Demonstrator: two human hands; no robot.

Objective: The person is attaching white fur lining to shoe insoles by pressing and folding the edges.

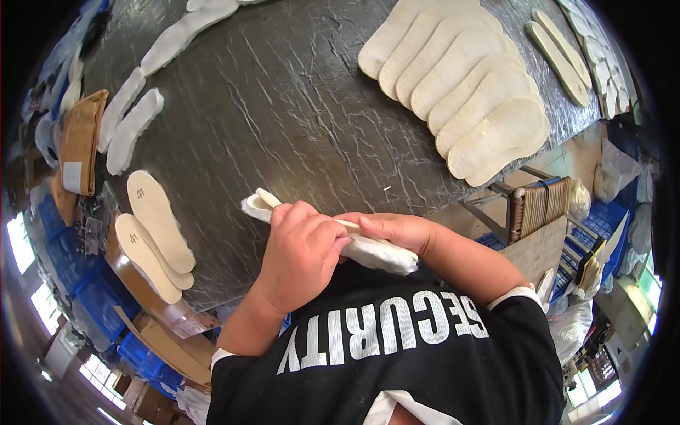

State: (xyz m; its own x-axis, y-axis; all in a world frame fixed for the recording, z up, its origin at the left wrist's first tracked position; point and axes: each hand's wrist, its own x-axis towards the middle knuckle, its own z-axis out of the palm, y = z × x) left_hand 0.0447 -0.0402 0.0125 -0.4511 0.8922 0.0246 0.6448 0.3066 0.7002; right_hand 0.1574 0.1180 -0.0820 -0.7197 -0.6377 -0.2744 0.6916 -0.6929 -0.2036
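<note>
Both hands grip one white fleece-lined insole [379, 253] at the near edge of the dark table [283, 106]. My left hand [301, 251] is closed around its middle, with the insole's tip sticking out past my fingers to the upper left. My right hand [397, 230] pinches the thin tan edge of the same insole from the right, its thumb lying along that edge. The fluffy lining hangs out below my right hand, above my black shirt.
A fanned row of several tan insoles [474, 92] lies at the right of the table. Two cream insoles [152, 230] sit at the left edge, white fleece pieces [131, 120] beyond them. Blue crates [106, 304] stand on the floor at left, a wooden rack [538, 205] at right.
</note>
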